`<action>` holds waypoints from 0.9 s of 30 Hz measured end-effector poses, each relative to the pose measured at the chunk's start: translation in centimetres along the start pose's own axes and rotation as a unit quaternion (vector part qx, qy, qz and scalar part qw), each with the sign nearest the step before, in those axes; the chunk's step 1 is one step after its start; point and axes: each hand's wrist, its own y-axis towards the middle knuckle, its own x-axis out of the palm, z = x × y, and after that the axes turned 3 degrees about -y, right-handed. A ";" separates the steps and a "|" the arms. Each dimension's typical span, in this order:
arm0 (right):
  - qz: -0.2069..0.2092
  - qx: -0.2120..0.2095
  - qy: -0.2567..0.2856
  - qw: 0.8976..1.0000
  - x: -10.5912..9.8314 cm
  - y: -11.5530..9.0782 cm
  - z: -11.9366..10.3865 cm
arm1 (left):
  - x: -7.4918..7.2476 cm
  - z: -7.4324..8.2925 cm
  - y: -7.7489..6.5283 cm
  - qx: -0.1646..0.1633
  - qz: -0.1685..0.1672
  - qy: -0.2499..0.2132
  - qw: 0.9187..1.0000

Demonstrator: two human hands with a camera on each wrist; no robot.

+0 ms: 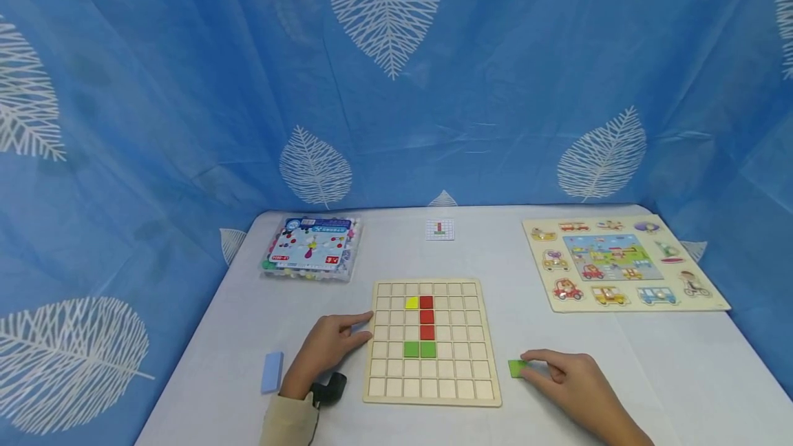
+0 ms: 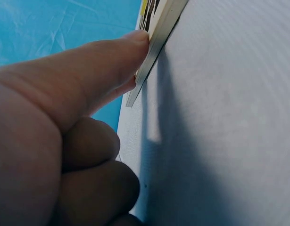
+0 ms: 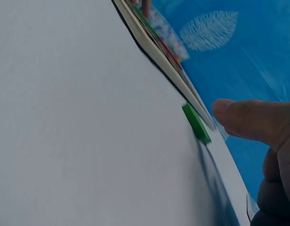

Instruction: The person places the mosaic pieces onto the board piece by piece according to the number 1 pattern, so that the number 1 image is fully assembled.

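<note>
On the table lies a square wooden grid board [image 1: 431, 343]. It bears a yellow tile [image 1: 411, 303], a column of red tiles [image 1: 427, 317] and a pair of green tiles [image 1: 411, 349]. My left hand [image 1: 331, 345] touches the board's left edge with extended thumb and index finger; its other fingers are curled in the left wrist view. Right of the board, a loose green tile [image 3: 196, 124] lies on the cloth. My right hand [image 1: 573, 380] is beside it, thumb and index finger spread at its right side; the right wrist view shows the thumb [image 3: 248, 117] apart from the tile.
A small pattern card [image 1: 440, 229] lies behind the board. The back left holds a clear box of colourful pieces [image 1: 312, 246], and the back right a vehicle peg puzzle [image 1: 626, 263]. A blue block [image 1: 272, 372] sits left of my left hand. Blue curtains surround the table.
</note>
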 end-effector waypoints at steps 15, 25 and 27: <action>-0.049 0.067 -0.048 0.995 -0.1 -0.8 1.0 | 0.0 0.2 0.1 -0.004 0.003 0.000 1.000; -0.050 0.065 -0.063 0.995 0.5 -0.6 0.5 | -0.1 0.3 0.0 -0.002 0.006 0.000 1.000; -0.050 0.066 -0.063 0.995 0.4 -0.6 0.5 | -0.1 0.4 0.0 -0.003 0.006 -0.003 1.000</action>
